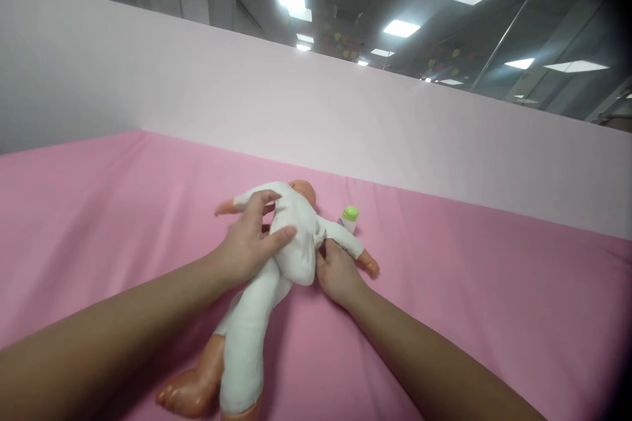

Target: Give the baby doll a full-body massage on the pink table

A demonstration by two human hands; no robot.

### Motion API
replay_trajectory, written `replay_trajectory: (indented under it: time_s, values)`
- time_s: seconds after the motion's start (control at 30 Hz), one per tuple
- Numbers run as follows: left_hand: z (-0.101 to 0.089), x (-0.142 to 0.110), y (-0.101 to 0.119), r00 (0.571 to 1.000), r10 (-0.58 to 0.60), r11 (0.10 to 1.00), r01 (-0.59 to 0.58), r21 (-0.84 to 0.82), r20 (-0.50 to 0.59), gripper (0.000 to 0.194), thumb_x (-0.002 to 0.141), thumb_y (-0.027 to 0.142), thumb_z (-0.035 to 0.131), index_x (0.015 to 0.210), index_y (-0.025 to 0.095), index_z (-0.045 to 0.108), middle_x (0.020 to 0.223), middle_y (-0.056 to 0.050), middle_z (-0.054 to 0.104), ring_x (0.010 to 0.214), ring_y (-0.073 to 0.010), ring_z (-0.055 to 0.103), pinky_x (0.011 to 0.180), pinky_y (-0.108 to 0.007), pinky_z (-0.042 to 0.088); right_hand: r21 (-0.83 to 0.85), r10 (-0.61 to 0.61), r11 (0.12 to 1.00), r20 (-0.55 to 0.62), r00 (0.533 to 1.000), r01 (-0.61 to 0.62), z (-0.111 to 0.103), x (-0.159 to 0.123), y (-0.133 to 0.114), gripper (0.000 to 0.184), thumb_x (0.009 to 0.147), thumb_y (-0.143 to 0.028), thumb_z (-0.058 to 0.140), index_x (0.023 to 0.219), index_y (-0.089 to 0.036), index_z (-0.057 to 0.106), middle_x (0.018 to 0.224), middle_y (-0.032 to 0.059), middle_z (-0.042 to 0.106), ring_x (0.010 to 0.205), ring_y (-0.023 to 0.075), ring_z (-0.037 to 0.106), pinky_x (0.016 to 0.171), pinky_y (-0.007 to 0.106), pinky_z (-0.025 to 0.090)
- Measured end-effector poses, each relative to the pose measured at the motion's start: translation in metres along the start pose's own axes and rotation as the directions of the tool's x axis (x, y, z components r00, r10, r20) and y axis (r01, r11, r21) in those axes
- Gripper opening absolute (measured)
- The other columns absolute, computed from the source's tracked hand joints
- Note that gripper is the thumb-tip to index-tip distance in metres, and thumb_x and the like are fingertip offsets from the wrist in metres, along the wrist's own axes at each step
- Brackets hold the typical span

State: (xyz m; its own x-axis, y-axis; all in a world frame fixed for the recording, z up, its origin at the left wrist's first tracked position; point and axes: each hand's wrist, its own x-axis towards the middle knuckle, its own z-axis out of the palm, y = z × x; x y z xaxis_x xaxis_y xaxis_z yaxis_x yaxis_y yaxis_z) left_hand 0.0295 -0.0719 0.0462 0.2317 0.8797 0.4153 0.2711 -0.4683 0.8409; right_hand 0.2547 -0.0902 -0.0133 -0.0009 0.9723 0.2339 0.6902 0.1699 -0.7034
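Observation:
A baby doll (297, 243) in white long-sleeved clothes lies on a pink sheet, its body slightly twisted and its legs crossed toward me. The bald head (303, 191) points away, mostly hidden behind the torso. My left hand (253, 237) grips the left side of the torso, with the thumb across the white cloth and some fingers hidden behind it. On the other side, my right hand (339, 270) holds the torso below the doll's outstretched arm (345, 237). Its fingertips are tucked out of sight by the bunched cloth.
A small bottle with a green cap (350, 213) is just beyond the doll's right-hand arm. The pink sheet (474, 302) has soft folds. A pale wall or partition (316, 108) rises behind it, with glass (424, 52) reflecting ceiling lights above.

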Motion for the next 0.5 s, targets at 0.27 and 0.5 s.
replay_trajectory:
  time_s: [0.27,0.5]
  values:
    - [-0.012,0.003,-0.013,0.979,-0.073,0.933,0.000,0.361,0.189,0.091,0.082,0.068,0.069,0.159,0.029,0.039,0.168,-0.011,0.029,0.156,-0.0419,0.022,0.124,-0.060,0.028,-0.072,-0.013,0.997,-0.017,1.000,0.012,0.000,0.003,0.003,0.018,0.095,-0.031,0.054,0.080,-0.022,0.061,0.078,0.0029,0.070,0.070,0.0200,0.062,0.063,0.031,0.042]
    - [-0.028,-0.005,-0.052,0.977,-0.089,0.924,0.008,0.382,0.193,0.085,0.095,0.068,0.051,0.161,0.018,0.035,0.166,-0.017,0.034,0.154,-0.0398,0.029,0.123,-0.059,0.031,-0.034,-0.124,0.992,-0.016,0.992,0.123,0.004,-0.015,-0.011,0.033,0.100,-0.035,0.050,0.130,-0.024,0.059,0.114,0.0084,0.073,0.102,0.0276,0.067,0.084,0.039,0.051]
